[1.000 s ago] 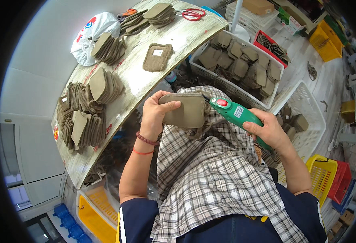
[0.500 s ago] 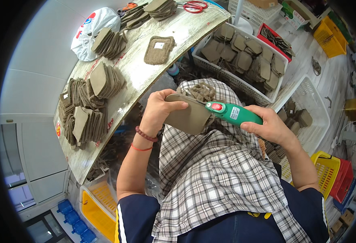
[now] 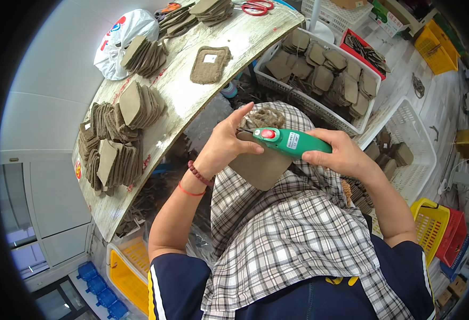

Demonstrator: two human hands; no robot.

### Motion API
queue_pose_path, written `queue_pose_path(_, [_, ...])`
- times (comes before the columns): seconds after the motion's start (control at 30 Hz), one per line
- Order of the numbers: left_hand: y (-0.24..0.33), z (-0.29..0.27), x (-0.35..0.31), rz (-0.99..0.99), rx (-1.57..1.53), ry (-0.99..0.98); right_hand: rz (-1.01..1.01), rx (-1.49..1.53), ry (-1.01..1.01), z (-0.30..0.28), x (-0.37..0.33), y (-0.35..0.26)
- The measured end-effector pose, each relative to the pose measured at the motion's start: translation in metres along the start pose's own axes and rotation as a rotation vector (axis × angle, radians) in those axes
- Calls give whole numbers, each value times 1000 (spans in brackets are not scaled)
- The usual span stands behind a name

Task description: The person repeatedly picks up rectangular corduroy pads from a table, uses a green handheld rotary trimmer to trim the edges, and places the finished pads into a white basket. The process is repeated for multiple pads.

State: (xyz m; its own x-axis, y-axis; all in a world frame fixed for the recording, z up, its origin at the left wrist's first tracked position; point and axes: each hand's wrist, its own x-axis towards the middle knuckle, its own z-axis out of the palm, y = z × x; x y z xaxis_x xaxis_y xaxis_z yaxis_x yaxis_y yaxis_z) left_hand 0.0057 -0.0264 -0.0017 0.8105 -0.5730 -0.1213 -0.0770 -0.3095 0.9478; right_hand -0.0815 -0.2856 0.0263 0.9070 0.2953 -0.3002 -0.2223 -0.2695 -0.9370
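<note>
My right hand (image 3: 341, 152) is wrapped round green electric scissors (image 3: 303, 144) with a red button on top. Their front end lies over the upper edge of a flat olive-brown fabric pad (image 3: 260, 166) with rounded corners; the blades are mostly hidden. My left hand (image 3: 228, 140) holds the pad by its upper left side, thumb on its face and index finger stretched up. Behind the pad a fuzzy brown strip of trimmings (image 3: 266, 116) rests on the checked cloth (image 3: 293, 218) over my lap.
Stacks of similar pads (image 3: 118, 160) stand on the worn table (image 3: 175, 101) to the left, with one labelled fuzzy pad (image 3: 211, 65) and red-handled scissors (image 3: 257, 7). A white crate (image 3: 298, 93) of pads stands to the right. A yellow basket (image 3: 430, 224) is at the lower right.
The electric scissors have moved left along the pad's upper edge, toward my left hand. The pad has turned and dropped slightly, and my left index finger now points up.
</note>
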Motion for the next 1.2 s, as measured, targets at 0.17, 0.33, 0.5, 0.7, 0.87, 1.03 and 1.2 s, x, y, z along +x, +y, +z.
queue_pose_path(0.17, [14,-18,-5,-248,-416,-26,-16,101,80,-1,7,27])
queue_pose_path(0.33, [8,-26,-8,-283,-463,35,-11,-32,57,-2,-3,15])
queue_pose_path(0.5, [3,-26,-7,-374,-457,8,-78,-32,50,3,-2,8])
queue_pose_path(0.7, [9,-20,-1,-450,-336,-96,-195,-133,42,2,8,13])
queue_pose_path(0.87, [3,-13,1,-334,-492,-193,-148,-60,17,4,15,6])
queue_pose_path(1.03, [-24,-19,-10,-279,-887,204,-47,113,269,5,9,29])
queue_pose_path(1.2, [-54,-3,-19,-53,-1248,442,-44,66,332,21,-11,41])
